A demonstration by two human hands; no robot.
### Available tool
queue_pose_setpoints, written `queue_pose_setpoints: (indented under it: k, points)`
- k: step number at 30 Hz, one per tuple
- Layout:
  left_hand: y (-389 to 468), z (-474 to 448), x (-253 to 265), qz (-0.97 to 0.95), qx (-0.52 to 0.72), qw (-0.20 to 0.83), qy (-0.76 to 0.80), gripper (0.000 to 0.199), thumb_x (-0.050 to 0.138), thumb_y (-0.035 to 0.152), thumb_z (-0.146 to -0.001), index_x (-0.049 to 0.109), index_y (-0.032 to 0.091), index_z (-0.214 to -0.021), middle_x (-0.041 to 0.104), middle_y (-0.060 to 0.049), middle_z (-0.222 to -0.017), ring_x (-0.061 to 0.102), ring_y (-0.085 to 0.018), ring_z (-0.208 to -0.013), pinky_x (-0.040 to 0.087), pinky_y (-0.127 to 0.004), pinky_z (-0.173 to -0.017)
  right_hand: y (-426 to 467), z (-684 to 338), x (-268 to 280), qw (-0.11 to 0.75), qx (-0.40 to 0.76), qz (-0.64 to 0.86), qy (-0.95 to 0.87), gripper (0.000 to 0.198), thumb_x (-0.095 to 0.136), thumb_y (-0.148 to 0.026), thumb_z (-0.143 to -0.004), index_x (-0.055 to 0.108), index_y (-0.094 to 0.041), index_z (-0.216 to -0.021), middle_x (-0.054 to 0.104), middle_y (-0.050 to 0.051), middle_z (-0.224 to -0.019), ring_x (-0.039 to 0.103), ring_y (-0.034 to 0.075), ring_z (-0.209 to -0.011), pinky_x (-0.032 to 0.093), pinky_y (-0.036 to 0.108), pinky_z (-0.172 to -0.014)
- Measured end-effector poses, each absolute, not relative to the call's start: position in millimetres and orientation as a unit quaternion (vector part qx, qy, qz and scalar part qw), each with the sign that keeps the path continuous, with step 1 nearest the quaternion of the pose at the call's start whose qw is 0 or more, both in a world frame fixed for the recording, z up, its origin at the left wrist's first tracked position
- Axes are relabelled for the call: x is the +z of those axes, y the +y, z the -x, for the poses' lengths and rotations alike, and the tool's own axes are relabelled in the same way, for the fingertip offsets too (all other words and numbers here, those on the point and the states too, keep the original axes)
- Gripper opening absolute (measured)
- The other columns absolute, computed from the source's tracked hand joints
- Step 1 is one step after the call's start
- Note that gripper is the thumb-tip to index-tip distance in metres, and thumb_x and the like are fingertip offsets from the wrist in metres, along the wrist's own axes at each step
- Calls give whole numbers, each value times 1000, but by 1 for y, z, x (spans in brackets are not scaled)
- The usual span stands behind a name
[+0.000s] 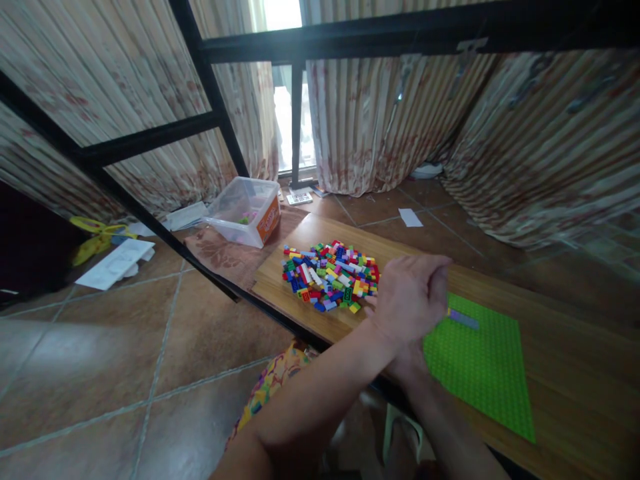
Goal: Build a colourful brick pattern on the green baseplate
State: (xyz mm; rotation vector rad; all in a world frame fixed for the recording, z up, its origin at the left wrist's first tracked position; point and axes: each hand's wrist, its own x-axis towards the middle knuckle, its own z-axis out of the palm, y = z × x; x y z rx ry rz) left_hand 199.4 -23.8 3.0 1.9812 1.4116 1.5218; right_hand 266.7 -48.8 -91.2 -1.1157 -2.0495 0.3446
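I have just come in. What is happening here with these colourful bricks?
A person, arms crossed, is busy at a wooden tabletop with a pile of toy bricks. The left hand is near a green baseplate; the right hand, mostly hidden beneath it, has fingertips by the pile. A purplish strip lies on the baseplate. What either hand holds, I cannot tell.

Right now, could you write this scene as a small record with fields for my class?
Left hand: crossed over the right hand, grip hidden
Right hand: fingers beside the brick pile
Brick pile: many colours, on the wooden table
Green board: on the table, purple strip by the left hand
Tub: clear plastic, on a mat, pieces inside
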Motion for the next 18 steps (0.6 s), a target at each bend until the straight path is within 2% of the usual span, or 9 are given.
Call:
queue_pose_setpoints:
  k: [3,8,18]
  points:
    - [-32,-209,7,-706,513,164,460,23,43,21,-93,65,19,-102,73,-4,-94,67,-16,-88,52,-29,-85,-54,-243,-95,363,90,431,-821,31,43,-34,-92,68,-27,-108,64,7,-112,53,25,-111,39,48,-101]
    - [-42,-223,10,-726,515,201,409,24,43,21,-90,65,17,-97,73,-5,-84,67,-16,-79,53,-26,-76,-63,-211,-84,334,41,419,-843,24,53,-27,-89,69,-23,-106,60,10,-120,49,27,-114,40,45,-96]
    - [-43,-208,18,-684,506,282,444,22,48,20,-88,68,24,-96,74,-3,-90,69,-18,-83,56,-27,-73,-68,-153,-74,265,34,428,-864,33,60,-33,-86,61,-23,-118,52,13,-132,40,31,-126,32,53,-103]
